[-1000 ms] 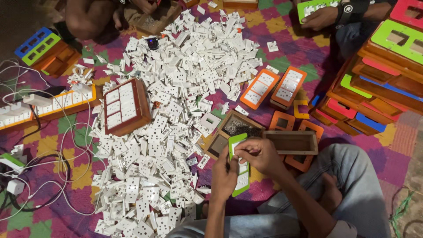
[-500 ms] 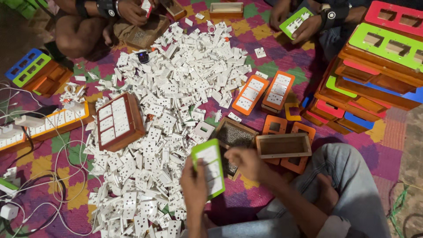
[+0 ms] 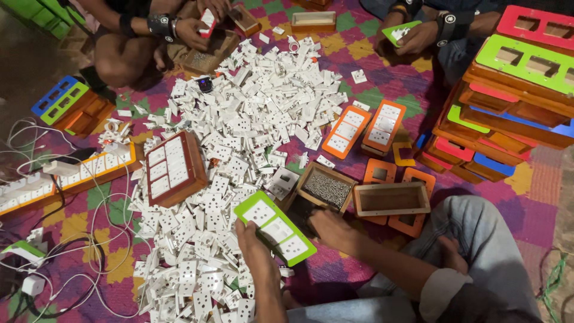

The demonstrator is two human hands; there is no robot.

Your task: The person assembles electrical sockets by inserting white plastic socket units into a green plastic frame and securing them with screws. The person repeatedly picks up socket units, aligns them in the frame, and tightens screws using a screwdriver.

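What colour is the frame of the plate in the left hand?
Bright green frame, white socket inserts; head view.

The right hand (image 3: 335, 230) is covering the green plate's (image 3: 275, 228) far edge, hiding its fingertips. Two co-workers are being cut off by the top edge, and the white pile's (image 3: 251, 119) small parts are blurring together.

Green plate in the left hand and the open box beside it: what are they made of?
Green plate: looks like smooth plastic or painted board with white plastic inserts; left hand grips its edge. Open box: probably wood, matte brown with visible thick walls.
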